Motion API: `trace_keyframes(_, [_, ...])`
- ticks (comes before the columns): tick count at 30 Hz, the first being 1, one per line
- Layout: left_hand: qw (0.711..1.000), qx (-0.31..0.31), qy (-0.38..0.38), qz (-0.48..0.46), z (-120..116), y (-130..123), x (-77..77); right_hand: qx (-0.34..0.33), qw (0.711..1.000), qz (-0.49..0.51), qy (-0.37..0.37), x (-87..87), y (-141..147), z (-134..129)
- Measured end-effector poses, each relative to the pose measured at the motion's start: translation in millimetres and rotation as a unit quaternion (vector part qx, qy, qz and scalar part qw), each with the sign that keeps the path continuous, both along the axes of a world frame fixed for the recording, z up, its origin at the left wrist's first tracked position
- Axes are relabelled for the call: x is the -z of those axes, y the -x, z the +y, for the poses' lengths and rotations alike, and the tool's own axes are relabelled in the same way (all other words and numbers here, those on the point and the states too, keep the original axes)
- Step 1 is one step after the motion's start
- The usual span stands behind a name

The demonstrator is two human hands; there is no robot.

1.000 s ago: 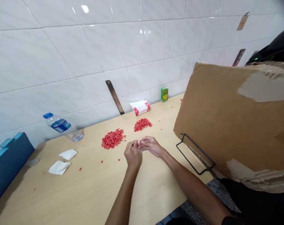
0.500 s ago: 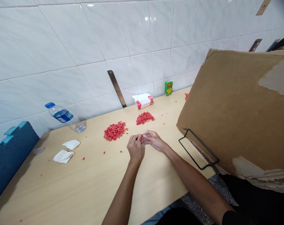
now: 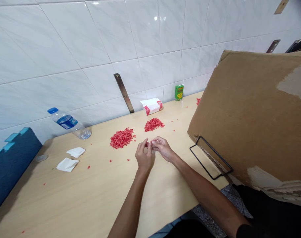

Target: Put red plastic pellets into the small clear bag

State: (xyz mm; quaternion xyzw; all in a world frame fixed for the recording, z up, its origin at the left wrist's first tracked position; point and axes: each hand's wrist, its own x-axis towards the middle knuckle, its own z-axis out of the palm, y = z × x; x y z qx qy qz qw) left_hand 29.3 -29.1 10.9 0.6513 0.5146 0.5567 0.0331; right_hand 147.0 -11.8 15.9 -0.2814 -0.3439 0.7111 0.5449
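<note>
My left hand (image 3: 143,155) and my right hand (image 3: 162,148) meet over the table, fingertips pinched close together. Between them shows a bit of a small red piece (image 3: 147,143), mostly hidden by the fingers. Just beyond my hands lie two heaps of small red tube-like pieces: a larger left heap (image 3: 121,138) and a smaller right heap (image 3: 153,124). A few loose red pieces (image 3: 128,160) are scattered on the table nearby.
A cardboard sheet or box side (image 3: 249,112) stands at the right, with a black wire frame (image 3: 210,157) at its foot. A tilted water bottle (image 3: 68,122), paper scraps (image 3: 67,164), a tissue pack (image 3: 152,106) and a green carton (image 3: 179,92) stand or lie around. Blue foam (image 3: 14,168) borders the left.
The fingers of my left hand have opened slightly, and the red piece shows nearer to them. Both hands stay in nearly the same place.
</note>
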Motion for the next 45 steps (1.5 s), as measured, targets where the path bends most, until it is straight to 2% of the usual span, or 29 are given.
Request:
trace_keyframes(37, [0.999,0.011,-0.001,-0.036,0.8,-0.3,6.7,0.034,0.999,-0.016,-0.007,2.9,6.9,-1.6])
trace_keyframes(45, [0.999,0.004,0.025,-0.042,0.6,-1.4,6.9,0.041,0.999,-0.023,-0.011,2.8,7.6,-2.8])
